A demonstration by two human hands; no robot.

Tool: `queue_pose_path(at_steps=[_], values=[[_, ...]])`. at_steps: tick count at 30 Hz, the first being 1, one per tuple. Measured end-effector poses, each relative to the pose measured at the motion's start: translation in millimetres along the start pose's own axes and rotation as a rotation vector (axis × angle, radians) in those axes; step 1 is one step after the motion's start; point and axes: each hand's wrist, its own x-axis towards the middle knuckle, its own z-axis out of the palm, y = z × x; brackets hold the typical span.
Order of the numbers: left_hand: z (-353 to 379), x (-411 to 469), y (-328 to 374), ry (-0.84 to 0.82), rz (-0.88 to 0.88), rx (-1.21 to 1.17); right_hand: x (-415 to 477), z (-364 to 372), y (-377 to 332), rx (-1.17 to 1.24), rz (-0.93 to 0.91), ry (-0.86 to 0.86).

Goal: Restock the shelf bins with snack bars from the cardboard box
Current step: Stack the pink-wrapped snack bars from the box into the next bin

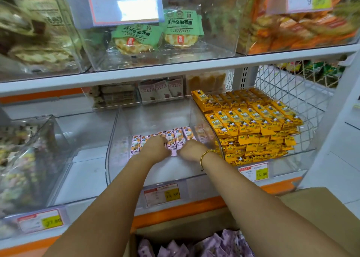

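Through the head camera I see both arms reaching into the clear middle bin [115,139] on the lower shelf. A single row of pink snack bars [180,137] lies flat on its floor there, side by side, towards the back. The left hand [155,147] sits on the left half of that row, knuckles up, fingers bent down over the wrappers. The right hand [191,149] is just beside it, at the near ends of the bars on the right half, with a gold bead bracelet [206,155] on its wrist. From my seat both sets of fingertips are tucked out of sight under the backs of the hands, so I cannot tell whether either one pinches a bar or only presses on it. The cardboard box [315,200] stands open below the shelf edge at the bottom of my view, with purple-wrapped bars [220,243] heaped inside it. In the bin to the right, yellow bars [253,118] are stacked in neat layers. A price tag [161,194] sits on the front of the middle bin. On the shelf above, green packets [136,36] stand in another clear bin.
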Motion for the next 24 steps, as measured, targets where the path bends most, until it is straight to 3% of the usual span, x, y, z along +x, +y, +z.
queue_pose_path(at_steps=[4, 7, 10, 14, 21, 24], values=[[-15.3, -46.2, 7.2, 0.234, 0.011, -0.171, -41.7, -12.4, -10.5, 0.060, -0.192, 0.262], [-18.6, -102.2, 8.2, 0.544, 0.218, -0.264, -95.4, -12.7, -1.7, 0.242, -0.462, 0.453], [-24.1, -156.9, 4.9, 0.628, 0.447, -0.276, -145.5, -1.0, 25.5, 0.431, -0.627, 0.413], [-2.5, -210.8, -18.6, 0.478, 0.463, -0.216, -170.9, 46.2, 66.1, 0.427, -0.587, 0.141], [58.0, -244.6, -76.1, -0.001, 0.035, -0.117, -131.8, 171.3, 122.1, 0.454, -0.097, -0.133], [70.6, -254.0, -85.4, -0.207, -0.026, 0.052, -125.7, 208.9, 130.4, 0.398, -0.022, -0.217]])
